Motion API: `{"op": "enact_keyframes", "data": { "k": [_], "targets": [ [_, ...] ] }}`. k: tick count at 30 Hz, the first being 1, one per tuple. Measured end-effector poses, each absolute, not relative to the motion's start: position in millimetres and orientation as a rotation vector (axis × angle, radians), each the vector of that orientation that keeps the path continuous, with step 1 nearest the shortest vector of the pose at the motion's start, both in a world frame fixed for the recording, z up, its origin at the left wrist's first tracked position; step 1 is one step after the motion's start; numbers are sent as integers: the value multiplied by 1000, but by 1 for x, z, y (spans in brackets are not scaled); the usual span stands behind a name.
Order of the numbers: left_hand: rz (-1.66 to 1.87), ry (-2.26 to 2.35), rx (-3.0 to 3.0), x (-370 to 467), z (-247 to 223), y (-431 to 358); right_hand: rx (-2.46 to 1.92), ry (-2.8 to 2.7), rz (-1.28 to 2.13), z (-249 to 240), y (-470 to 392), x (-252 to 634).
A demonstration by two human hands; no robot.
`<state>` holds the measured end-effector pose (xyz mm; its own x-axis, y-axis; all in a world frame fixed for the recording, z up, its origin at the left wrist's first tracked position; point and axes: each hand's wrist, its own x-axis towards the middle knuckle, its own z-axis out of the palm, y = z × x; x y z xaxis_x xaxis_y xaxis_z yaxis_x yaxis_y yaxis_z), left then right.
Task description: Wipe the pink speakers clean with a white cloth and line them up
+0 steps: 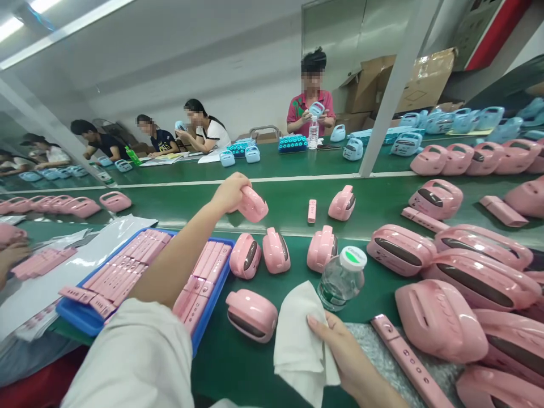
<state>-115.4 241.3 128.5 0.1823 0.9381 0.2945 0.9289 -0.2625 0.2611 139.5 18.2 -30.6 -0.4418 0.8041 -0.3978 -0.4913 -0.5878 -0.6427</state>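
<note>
My left hand [232,191] is stretched forward over the green bench, its fingers wrapped round a pink handled plastic device [254,204]. Part of that device is hidden behind the fingers. Low in front of me, my right hand [338,339] grips a crumpled white cloth [301,334], which hangs down from thumb and fingers. Beside the cloth lies another pink device with a dark window [251,315]. More of the same kind stand beyond it, among them an upright pink device [276,250]. A clear plastic bottle [340,286] is just past my right hand.
A blue tray [221,300] of pink button sticks sits under my left forearm. Many pink devices [442,320] crowd the right side, with a long pink stick [412,360] on bubble wrap. Across the bench, people handle blue devices; a white post [393,96] rises there.
</note>
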Motion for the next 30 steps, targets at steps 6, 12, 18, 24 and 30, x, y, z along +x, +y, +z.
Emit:
{"op": "enact_keyframes", "data": {
  "k": [6,12,18,24,30],
  "targets": [
    [1217,1513,2629,-139,145,75,-978,-636,1949,-19,19,151],
    [1199,1287,2433,-143,59,-38,-1108,-832,1494,-25,5,163],
    [1224,940,2605,-130,-17,-55,-1325,-1213,695,-58,-40,153],
    [1220,1112,2338,-120,-32,-52,-975,-1622,413,-82,-73,76],
    [1288,1179,1990,-118,-37,-53,-467,-1908,381,-109,-99,48]
  ]
}}
